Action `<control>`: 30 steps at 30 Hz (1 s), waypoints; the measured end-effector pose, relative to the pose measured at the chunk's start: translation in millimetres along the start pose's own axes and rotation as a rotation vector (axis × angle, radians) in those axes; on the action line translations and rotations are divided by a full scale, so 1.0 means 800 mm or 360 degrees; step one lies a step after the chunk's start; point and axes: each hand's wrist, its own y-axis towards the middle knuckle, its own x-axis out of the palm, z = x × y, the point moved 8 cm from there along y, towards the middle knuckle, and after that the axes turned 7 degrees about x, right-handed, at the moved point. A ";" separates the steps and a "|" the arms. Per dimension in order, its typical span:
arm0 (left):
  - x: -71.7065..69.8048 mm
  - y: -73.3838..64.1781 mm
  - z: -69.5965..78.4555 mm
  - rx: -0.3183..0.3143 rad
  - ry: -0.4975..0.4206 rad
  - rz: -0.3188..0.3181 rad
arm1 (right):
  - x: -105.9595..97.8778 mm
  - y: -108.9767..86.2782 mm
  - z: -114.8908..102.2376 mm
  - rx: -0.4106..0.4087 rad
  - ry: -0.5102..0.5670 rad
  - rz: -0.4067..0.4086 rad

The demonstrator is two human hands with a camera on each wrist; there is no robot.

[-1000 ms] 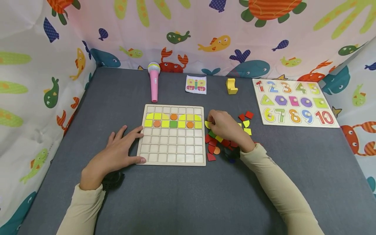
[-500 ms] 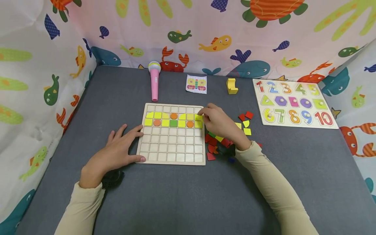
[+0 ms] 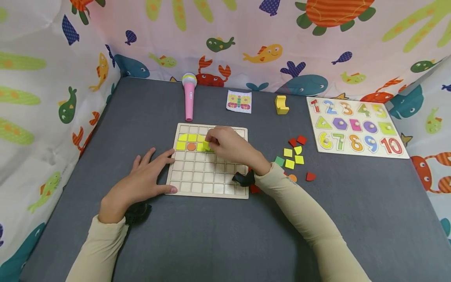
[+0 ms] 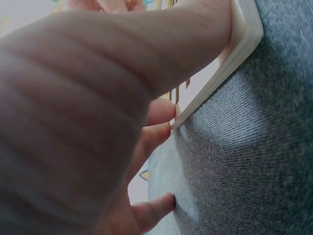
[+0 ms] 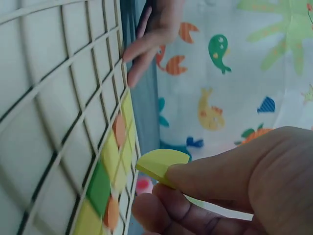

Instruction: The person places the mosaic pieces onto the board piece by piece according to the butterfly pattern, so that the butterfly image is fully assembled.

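Note:
A pale wooden grid board [image 3: 197, 177] lies on the table, with yellow tiles [image 3: 192, 138], an orange round tile [image 3: 191, 147] and, in the right wrist view, a green square tile [image 5: 99, 188] in its upper rows. My right hand [image 3: 234, 147] is over these rows and pinches a yellow quarter-circle tile [image 5: 164, 162] between thumb and fingers, just off the board's surface. It covers part of the rows in the head view. With fingers spread, my left hand [image 3: 139, 184] touches the board's left edge, thumb at the lower left corner.
Loose yellow tiles [image 3: 289, 164], red tiles [image 3: 311, 176] and a green tile [image 3: 279, 161] lie right of the board. Behind it are a pink toy microphone [image 3: 189, 98], a butterfly pattern card [image 3: 239, 102] and a yellow block [image 3: 281, 105]. A number puzzle [image 3: 359, 127] sits far right.
My right hand has gone from the loose tiles leftward across the board, bringing a yellow quarter-circle tile to the middle of the upper rows. The left hand has stayed at the board's edge.

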 end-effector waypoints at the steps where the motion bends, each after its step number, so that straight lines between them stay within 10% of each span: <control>1: 0.000 0.000 0.000 0.0004 0.0000 0.0004 | 0.004 0.005 -0.005 -0.0015 0.0006 -0.0010; 30: -0.004 -0.003 0.000 0.0066 -0.0016 0.0034 | 0.077 0.054 -0.055 -0.0082 -0.0193 -0.0128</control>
